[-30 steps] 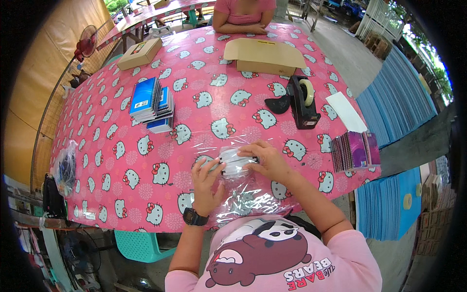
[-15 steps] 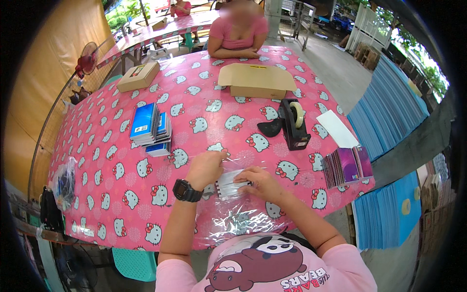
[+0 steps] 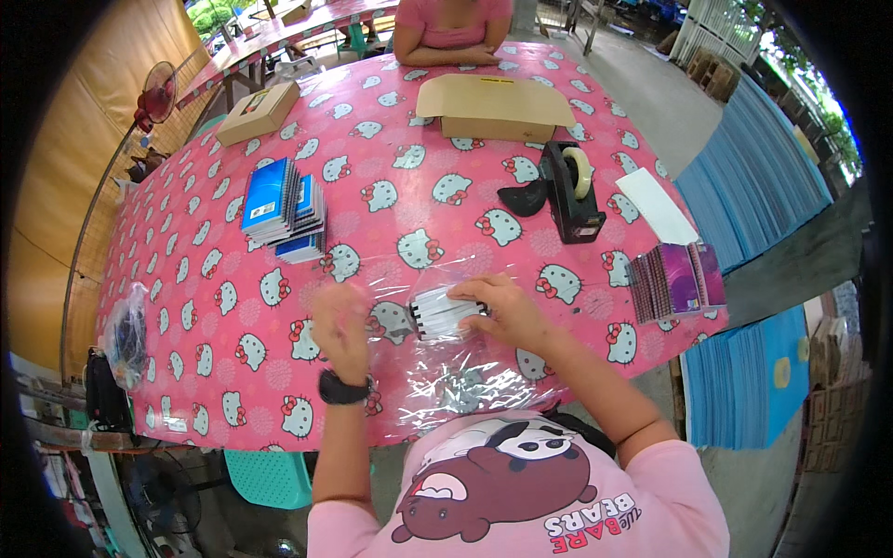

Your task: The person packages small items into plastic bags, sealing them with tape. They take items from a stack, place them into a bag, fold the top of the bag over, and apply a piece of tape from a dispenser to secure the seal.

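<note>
Lifting off the wrapped stack [image 3: 445, 312], the left hand [image 3: 339, 321] opens its grip (blurred); right hand [image 3: 502, 312] stays pressing.

Item: small stack of white, dark-edged booklets [image 3: 445, 312], wrapped in a crinkled clear plastic bag [image 3: 465, 372].
Pose: stack lies flat, long side running left to right.
Place: on the pink cartoon-cat tablecloth [image 3: 233, 344], near the edge closest to me.
Bag state: loose film spreads from the stack toward me, glossy and wrinkled; its far flap lies over the stack.
Right hand [image 3: 507, 312]: my fingers press on the stack's right end.
Left hand [image 3: 339, 321]: blurred, raised just left of the stack, apart from it.
</note>
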{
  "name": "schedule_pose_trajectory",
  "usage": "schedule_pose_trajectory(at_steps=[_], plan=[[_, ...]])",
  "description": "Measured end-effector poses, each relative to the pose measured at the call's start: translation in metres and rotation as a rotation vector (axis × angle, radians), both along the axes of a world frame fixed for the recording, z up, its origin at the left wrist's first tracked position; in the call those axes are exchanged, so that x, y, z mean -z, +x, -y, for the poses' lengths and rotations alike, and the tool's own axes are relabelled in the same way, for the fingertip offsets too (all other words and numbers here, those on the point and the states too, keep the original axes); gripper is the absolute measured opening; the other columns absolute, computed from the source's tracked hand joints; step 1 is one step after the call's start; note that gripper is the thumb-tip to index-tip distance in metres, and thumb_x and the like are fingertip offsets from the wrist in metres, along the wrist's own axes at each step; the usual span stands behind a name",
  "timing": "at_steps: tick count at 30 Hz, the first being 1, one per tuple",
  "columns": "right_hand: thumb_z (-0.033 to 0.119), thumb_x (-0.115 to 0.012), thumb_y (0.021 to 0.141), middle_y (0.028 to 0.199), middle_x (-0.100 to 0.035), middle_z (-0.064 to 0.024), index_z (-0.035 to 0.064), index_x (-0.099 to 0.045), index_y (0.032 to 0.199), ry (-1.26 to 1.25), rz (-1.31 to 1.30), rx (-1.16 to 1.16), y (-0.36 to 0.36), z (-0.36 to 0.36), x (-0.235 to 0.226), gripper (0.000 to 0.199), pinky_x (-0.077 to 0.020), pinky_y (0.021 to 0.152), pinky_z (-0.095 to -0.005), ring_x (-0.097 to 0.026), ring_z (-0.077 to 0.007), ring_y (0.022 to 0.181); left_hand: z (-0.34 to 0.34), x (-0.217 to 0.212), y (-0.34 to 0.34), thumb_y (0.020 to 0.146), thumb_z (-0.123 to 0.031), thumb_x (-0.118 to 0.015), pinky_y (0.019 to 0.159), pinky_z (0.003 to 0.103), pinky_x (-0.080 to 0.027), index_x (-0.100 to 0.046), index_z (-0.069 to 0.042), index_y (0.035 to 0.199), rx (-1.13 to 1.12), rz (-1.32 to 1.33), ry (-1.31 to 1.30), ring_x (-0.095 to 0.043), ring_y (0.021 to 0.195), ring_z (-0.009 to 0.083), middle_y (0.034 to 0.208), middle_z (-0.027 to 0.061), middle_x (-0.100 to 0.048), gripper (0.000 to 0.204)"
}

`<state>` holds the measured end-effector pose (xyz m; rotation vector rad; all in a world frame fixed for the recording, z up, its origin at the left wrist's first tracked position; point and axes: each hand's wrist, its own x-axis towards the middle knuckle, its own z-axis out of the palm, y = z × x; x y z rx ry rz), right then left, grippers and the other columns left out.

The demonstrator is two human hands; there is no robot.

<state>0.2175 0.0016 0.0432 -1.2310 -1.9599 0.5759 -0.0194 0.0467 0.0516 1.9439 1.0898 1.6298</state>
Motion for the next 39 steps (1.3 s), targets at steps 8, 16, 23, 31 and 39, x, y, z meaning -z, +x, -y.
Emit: schedule_pose_trajectory(at_steps=[8,16,23,31,39], plan=[[0.018,-0.073,0.071,0.121,-0.059,-0.0015,0.0116,-0.048,0.130,-0.053,0.088,-0.032,0.003,-0.001,-0.006,0.065,-0.0418,0.092,-0.0377,-0.053,-0.0268,0.106,0.043,0.037,-0.003,0.069,-0.008,-0.053,0.102,0.048,-0.026,-0.056,-0.012,0.123,0.192,-0.552,-0.021,-0.034,0.127,0.0322,0.134,0.0063,-0.048,0.054],[0.014,-0.073,0.071,0.109,-0.065,-0.0037,0.0092,-0.023,0.144,-0.042,0.130,-0.008,-0.004,-0.007,-0.005,0.089,-0.0416,0.089,-0.0388,-0.053,-0.0289,0.101,0.023,0.022,0.008,0.060,-0.012,-0.062,0.106,0.055,-0.015,-0.051,-0.018,0.129,0.458,-0.665,-0.138,-0.021,0.136,0.0358,0.142,0.0027,-0.039,0.071],[0.012,-0.074,0.069,0.108,-0.065,-0.0053,0.0080,-0.017,0.145,-0.057,0.140,-0.018,-0.004,-0.012,-0.012,0.095,-0.0438,0.087,-0.0404,-0.054,-0.0297,0.100,0.014,0.020,0.014,0.058,-0.014,-0.064,0.107,0.058,-0.010,-0.048,-0.024,0.132,0.531,-0.750,-0.108,-0.017,0.138,0.0366,0.146,0.0017,-0.034,0.077],[0.008,-0.075,0.068,0.142,-0.035,-0.0134,0.0067,-0.037,0.135,-0.066,-0.010,-0.061,0.002,-0.011,-0.008,0.077,-0.0453,0.091,-0.0414,-0.049,-0.0320,0.116,0.016,0.010,0.020,0.056,-0.019,-0.069,0.104,0.066,-0.012,-0.048,-0.028,0.131,0.515,-0.845,-0.143,-0.017,0.137,0.0396,0.145,-0.0001,-0.034,0.079],[0.018,-0.064,0.083,0.104,-0.064,-0.0110,0.0026,-0.048,0.119,0.302,0.049,1.047,0.205,-0.054,0.050,0.043,-0.0468,0.078,-0.0325,-0.060,-0.0188,0.090,0.017,0.006,0.025,0.053,-0.015,-0.067,0.106,0.064,-0.012,-0.052,-0.025,0.129,0.548,-0.782,-0.185,-0.026,0.133,0.0402,0.143,0.0022,-0.038,0.078]])
